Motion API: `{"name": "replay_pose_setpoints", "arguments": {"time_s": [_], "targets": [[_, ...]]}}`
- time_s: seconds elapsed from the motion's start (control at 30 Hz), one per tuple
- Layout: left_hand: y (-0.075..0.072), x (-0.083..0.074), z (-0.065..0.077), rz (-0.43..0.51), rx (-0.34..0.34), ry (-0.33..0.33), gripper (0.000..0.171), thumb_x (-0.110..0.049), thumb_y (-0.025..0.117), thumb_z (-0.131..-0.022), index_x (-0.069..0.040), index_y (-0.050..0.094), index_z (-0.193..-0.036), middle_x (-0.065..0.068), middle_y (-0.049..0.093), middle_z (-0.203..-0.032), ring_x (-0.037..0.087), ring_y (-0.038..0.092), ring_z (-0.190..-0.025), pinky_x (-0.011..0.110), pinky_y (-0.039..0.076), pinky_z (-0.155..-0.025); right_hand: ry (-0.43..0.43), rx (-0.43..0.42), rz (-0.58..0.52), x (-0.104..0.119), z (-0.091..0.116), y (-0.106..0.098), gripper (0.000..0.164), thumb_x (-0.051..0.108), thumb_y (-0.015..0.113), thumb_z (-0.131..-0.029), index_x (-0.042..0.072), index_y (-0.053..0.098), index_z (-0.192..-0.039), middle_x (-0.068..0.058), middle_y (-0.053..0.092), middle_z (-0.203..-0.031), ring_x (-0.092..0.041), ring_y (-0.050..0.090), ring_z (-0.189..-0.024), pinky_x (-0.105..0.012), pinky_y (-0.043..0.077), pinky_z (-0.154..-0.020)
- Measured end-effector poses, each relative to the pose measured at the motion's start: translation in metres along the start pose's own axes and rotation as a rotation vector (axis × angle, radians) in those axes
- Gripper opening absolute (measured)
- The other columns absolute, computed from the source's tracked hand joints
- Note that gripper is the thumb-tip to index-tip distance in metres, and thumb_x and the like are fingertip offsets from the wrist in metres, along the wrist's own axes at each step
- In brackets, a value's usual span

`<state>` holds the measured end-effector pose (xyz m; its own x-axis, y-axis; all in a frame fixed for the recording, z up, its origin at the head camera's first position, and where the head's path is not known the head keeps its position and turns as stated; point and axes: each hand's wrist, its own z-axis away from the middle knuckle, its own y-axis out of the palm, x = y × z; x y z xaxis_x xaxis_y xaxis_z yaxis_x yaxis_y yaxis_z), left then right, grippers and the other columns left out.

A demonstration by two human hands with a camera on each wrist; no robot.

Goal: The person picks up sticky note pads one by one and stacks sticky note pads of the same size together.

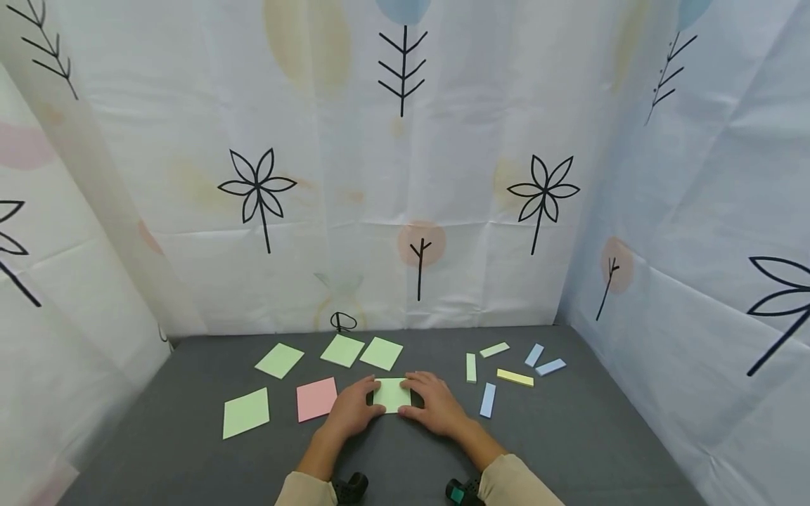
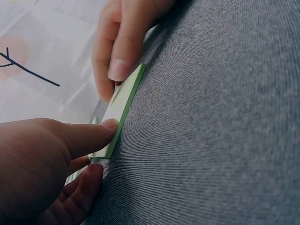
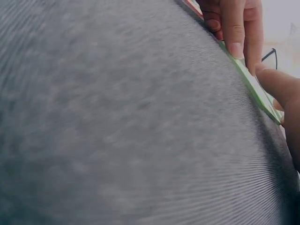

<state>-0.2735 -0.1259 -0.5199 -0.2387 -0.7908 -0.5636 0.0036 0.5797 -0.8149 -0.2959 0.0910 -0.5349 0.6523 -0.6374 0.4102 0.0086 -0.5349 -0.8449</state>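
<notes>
A thin, light green square tile (image 1: 391,396) lies between the two hands on the dark grey cloth. My left hand (image 1: 353,409) holds its left side, thumb at the near corner and fingers at the far one. Opposite, my right hand (image 1: 438,406) grips the right side in the same way. The left wrist view shows the tile's darker green edge (image 2: 127,110), with the left thumb (image 2: 89,137) lying over it. The fingers of both hands partly cover its corners. Just left of my left hand, a pink square (image 1: 316,399) is partly overlapped by that hand.
Several more light green squares lie to the left and behind, one at the far left (image 1: 246,413) and another at the back (image 1: 382,353). Small strips lie on the right, including a yellow strip (image 1: 515,378) and a blue strip (image 1: 487,400). Printed cloth walls (image 1: 380,281) enclose the table.
</notes>
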Motion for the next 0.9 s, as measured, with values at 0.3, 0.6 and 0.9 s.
{"name": "replay_pose_setpoints", "arguments": {"time_s": [0.3, 0.6, 0.9], "targets": [[0.001, 0.004, -0.001, -0.019, -0.006, 0.024, 0.05, -0.021, 0.079, -0.082, -0.002, 0.064, -0.126, 0.017, 0.054, -0.137, 0.039, 0.051, -0.124, 0.056, 0.04, -0.098, 0.036, -0.016, -0.087, -0.004, -0.025, -0.001, 0.045, 0.034, 0.063, -0.094, 0.005, 0.061, -0.129, -0.017, 0.054, -0.136, -0.04, 0.044, -0.127, -0.065, 0.033, -0.097], [0.001, 0.003, -0.004, -0.006, 0.006, 0.005, 0.051, -0.021, 0.078, -0.082, -0.003, 0.063, -0.127, 0.017, 0.052, -0.139, 0.039, 0.049, -0.126, 0.056, 0.038, -0.1, 0.131, 0.079, -0.033, -0.005, -0.053, -0.007, 0.05, 0.035, 0.061, -0.096, 0.005, 0.056, -0.135, -0.016, 0.049, -0.142, -0.039, 0.041, -0.131, -0.062, 0.033, -0.099], [0.003, 0.003, 0.0, -0.004, 0.009, 0.014, 0.051, -0.02, 0.078, -0.082, -0.001, 0.063, -0.126, 0.018, 0.053, -0.137, 0.041, 0.051, -0.124, 0.057, 0.04, -0.098, 0.135, 0.134, 0.005, -0.003, -0.066, -0.005, 0.053, 0.036, 0.063, -0.095, 0.007, 0.054, -0.138, -0.014, 0.044, -0.147, -0.04, 0.036, -0.135, -0.062, 0.031, -0.101]]}}
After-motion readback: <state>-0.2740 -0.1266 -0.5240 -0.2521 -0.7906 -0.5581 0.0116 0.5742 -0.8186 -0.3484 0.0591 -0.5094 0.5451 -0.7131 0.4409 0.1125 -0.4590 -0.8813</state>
